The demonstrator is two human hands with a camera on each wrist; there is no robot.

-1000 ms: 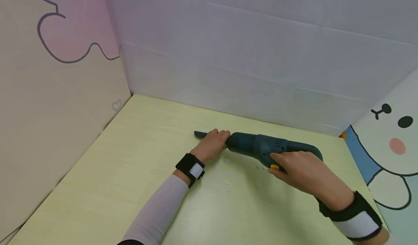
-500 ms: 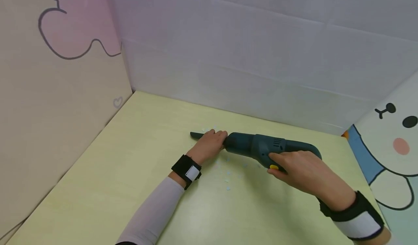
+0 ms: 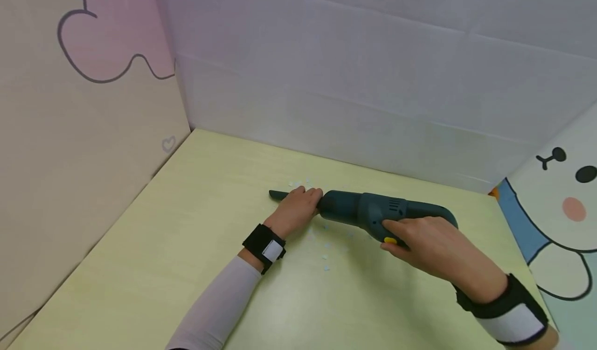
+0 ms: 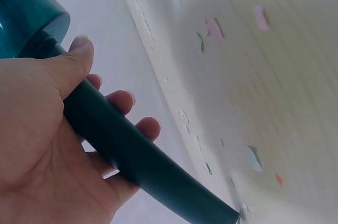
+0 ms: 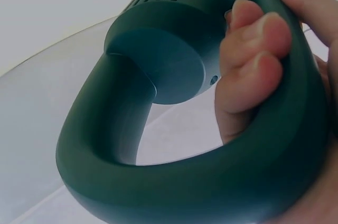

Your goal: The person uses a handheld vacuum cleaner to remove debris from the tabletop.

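Observation:
A dark green handheld vacuum cleaner (image 3: 342,206) lies across both hands, over the middle of the table. My right hand (image 3: 426,243) grips its looped handle (image 5: 174,192), the thumb beside a yellow button (image 3: 390,240). In the right wrist view the fingers curl through the loop. My left hand (image 3: 296,210) holds the narrow nozzle tube (image 4: 142,142) just ahead of the body, thumb on one side and fingers round the other. The nozzle's tip points left, close over the tabletop. Small paper scraps (image 4: 254,158), pale blue, pink and orange, lie scattered around it.
The pale yellow table (image 3: 186,225) runs back to a whitish wall sheet (image 3: 336,80). A beige and pink panel (image 3: 93,132) stands along the left edge. At the right is a panel with a cartoon animal (image 3: 564,205). More scraps (image 3: 325,257) lie in front of the vacuum.
The left hand and the nozzle have moved slightly to the left, uncovering several scraps behind the hand. The vacuum's body has shifted a little left with them. Both hands keep their hold.

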